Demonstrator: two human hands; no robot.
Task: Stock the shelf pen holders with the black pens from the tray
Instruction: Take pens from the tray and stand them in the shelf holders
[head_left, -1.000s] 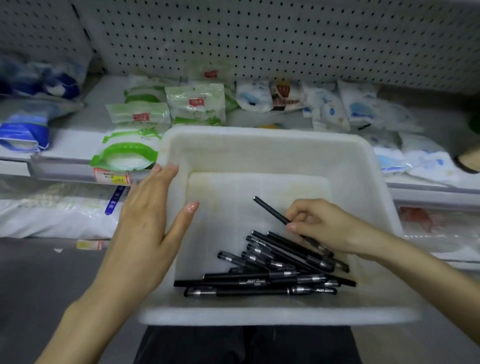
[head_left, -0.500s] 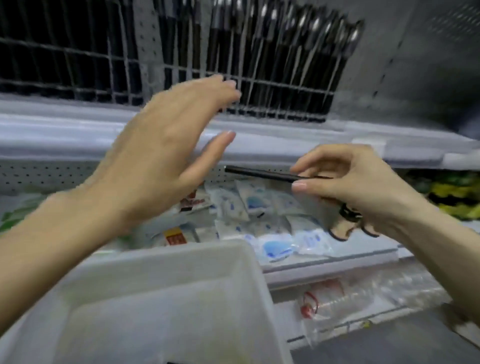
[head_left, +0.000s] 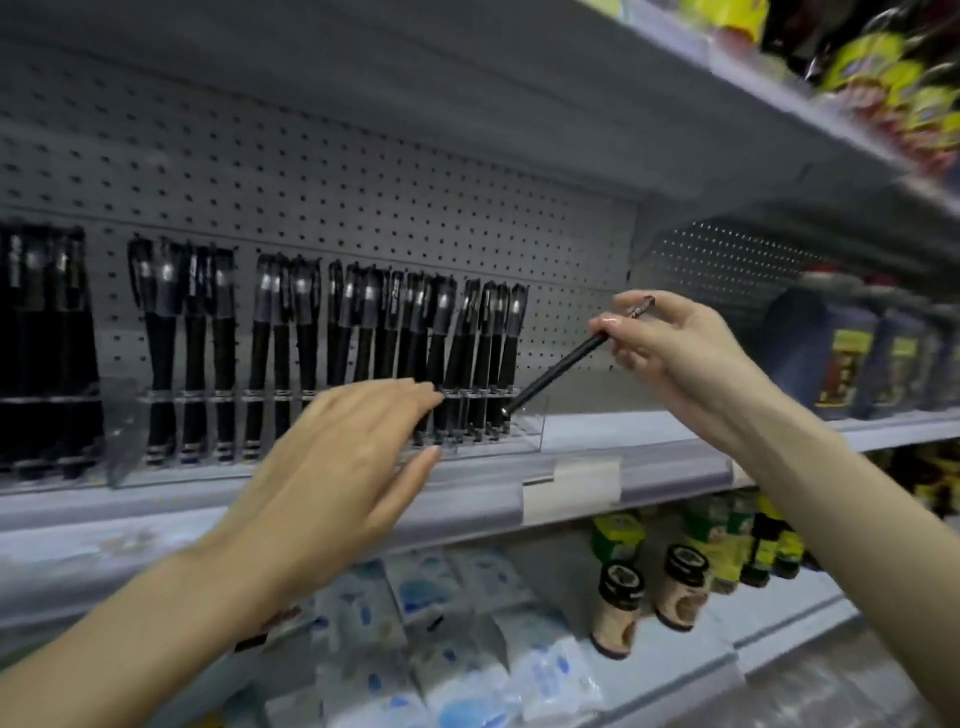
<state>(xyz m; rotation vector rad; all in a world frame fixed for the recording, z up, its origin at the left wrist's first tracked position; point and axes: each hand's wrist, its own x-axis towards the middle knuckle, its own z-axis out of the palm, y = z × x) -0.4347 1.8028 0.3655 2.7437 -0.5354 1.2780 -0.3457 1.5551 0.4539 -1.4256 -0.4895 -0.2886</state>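
At the middle shelf, in front of the grey pegboard (head_left: 363, 171) back wall, a clear pen holder (head_left: 530, 434) sits on the shelf ledge (head_left: 675, 465), most of its slots filled with upright black pens (head_left: 395, 332), caps up. A second, fuller group of dark pens (head_left: 47, 338) stands further left. The one loose black pen (head_left: 553, 371) lies on a slant: long axis runs from upper right to lower left, lower end pointing down at the right-hand end of the holder, just beside the last standing pen. Whether that end is already in a slot cannot be told. Its upper end pokes out past the fingers. The right hand (head_left: 675, 353) pinches this pen near its top between thumb and forefinger, the other fingers loosely curled behind, wrist raised above the ledge. The left hand (head_left: 343, 467) is flat and open, palm down, fingers straight and close together, thumb spread out below. Its fingertips (head_left: 434, 395) reach the front of the holder at the height of the top rail, in front of the standing pens; contact cannot be confirmed. It holds nothing. A blank price tag (head_left: 571, 483) hangs on the ledge front. On the shelf below: brown jars (head_left: 618, 603) with dark lids and blue-and-white packets (head_left: 467, 670). To the right of the holder, blurred dark bottles (head_left: 841, 358); overhead, yellow and red packs (head_left: 893, 93), blurred
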